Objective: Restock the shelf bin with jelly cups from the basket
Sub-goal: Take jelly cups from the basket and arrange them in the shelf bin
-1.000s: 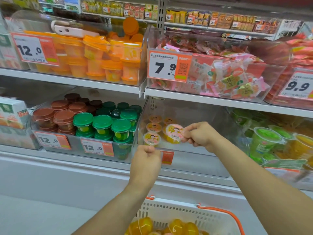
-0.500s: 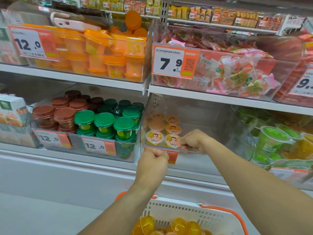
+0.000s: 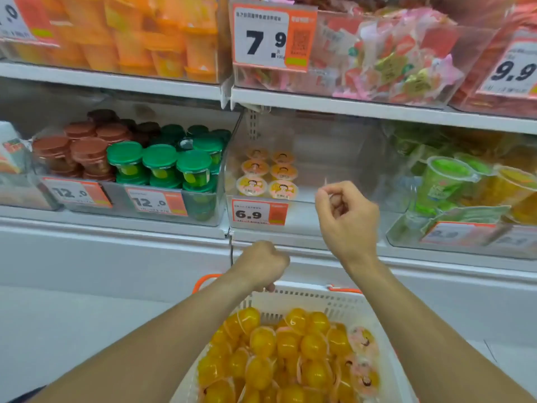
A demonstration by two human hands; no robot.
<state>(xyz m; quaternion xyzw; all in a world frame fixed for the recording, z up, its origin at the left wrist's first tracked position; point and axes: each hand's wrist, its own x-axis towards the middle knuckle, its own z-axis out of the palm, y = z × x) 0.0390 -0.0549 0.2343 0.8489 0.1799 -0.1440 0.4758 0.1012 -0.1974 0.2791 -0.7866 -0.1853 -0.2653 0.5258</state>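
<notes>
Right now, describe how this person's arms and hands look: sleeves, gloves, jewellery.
Both forearms are bare up to the frame edge, with no sleeve in view. The left hand and right hand wear no gloves, and no ring, watch or bracelet shows on either wrist.

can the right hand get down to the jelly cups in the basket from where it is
Probably yes. The right hand holds nothing and hangs in front of the shelf bin, above the basket. The jelly cups lie uncovered, and the left hand sits at the far rim, off to one side.
</notes>
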